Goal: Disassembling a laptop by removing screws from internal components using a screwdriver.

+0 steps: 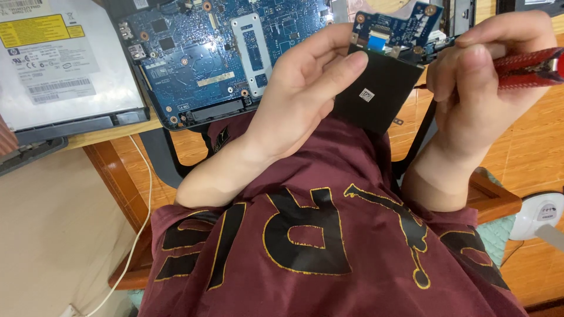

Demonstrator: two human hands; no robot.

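Small blue daughterboard (392,30) with black panel (380,89) held above the lap, off the bench, gripped by left hand (305,88). Right hand (479,88) clenches red-handled screwdriver (526,67), tip at board edge. Motherboard (217,53) lies exposed at bench edge; optical drive (59,64) already out.

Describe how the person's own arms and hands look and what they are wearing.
Both the left hand and the right hand are bare: no gloves, and no rings, watch or bracelets show. The forearms are uncovered too, with no sleeves reaching the wrists. The person wears a dark maroon T-shirt with large black shapes outlined in yellow; its short sleeves end near the elbows.
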